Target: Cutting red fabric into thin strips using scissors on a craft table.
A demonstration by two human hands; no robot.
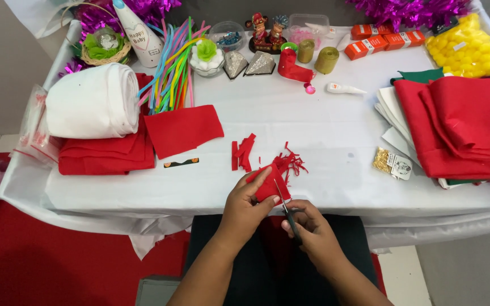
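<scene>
A: Nearest the head camera, what did the hands hold?

B: The right hand [313,229] was clenched on a pair of scissors [288,211], blades pointing up and away. The left hand [246,205] pinched a small piece of red felt [269,184] between thumb and fingers, just above the table's near edge. The blades met the felt's right side.

A: And just beyond the felt?

B: Thin red trimmings [291,161] lay touching its far side; short red strips [243,152] lay near, to the left, on the white tablecloth [313,124].

A: Farther left?

B: A flat red felt sheet [184,130], a white fabric roll [93,101] on folded red felt [106,154], and coloured pipe cleaners [172,71].

A: To the right?

B: Stacked red felt [463,122], a small packet of gold bits [391,163], a bag of yellow pompoms [465,48], and a white glue tube [344,88] towards the middle.
</scene>
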